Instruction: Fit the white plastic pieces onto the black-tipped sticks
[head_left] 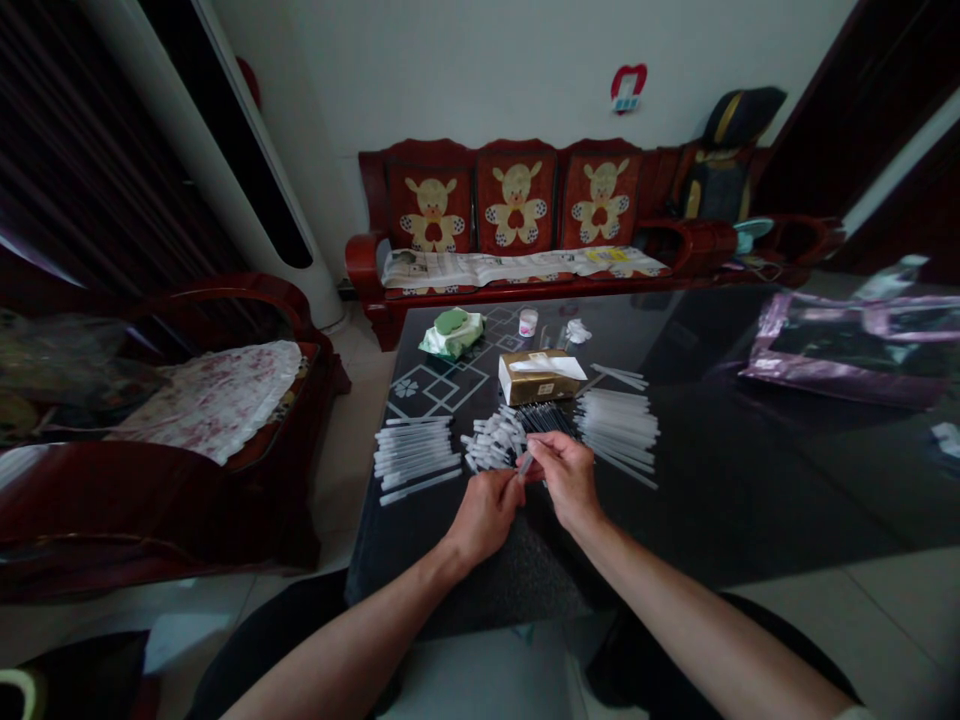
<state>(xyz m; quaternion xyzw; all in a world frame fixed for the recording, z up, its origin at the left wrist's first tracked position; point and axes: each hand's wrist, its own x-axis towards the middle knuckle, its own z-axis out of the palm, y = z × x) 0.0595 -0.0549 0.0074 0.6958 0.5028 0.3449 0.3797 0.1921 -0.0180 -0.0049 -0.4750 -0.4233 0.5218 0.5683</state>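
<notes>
My left hand (pixel 489 508) and my right hand (pixel 564 474) meet above the front of the dark table, both closed on one pale pen (pixel 526 463) held at a slant. Fingers cover much of it. Just beyond them lies a heap of whitish pen caps (pixel 493 438). Dark thin pen refills (pixel 546 416) sit beside the heap, partly hidden by my right hand. To the right is a stack of translucent pen barrels (pixel 619 428). On the left, several capped-looking pens (pixel 416 455) lie side by side.
Behind the pen parts stands a gold tissue box (pixel 541 378). A green wipes pack (pixel 452 334), a small cup (pixel 527 322) and crumpled tissue (pixel 577 331) are farther back. A purple-edged clear bag (pixel 855 345) rests on the table (pixel 720 470) at right. A wooden sofa (pixel 517 290) stands beyond.
</notes>
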